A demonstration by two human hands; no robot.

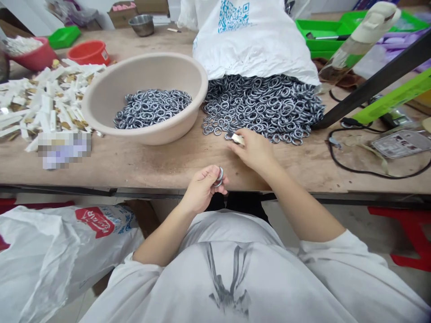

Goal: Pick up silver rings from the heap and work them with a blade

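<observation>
L hand (pixel 202 188), just below ctr of frame, had a gray metallic ring (pixel 220 176) pinched betw. thumb & fingers. R hand (pixel 255 150), right of ctr, gripped a small off-white pc. (pixel 239 139) w/ dark tip, at the near edge of the loose ring pile (pixel 262 107), upper right of ctr, by a white sack (pixel 249 49). Beige basin (pixel 148 137), upper left of ctr, held more rings (pixel 155 107).

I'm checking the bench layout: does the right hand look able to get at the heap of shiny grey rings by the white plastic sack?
Probably yes: the right hand is at the near edge of the ring heap, with nothing visible between, though it holds a small cream, dark-tipped object.
</observation>
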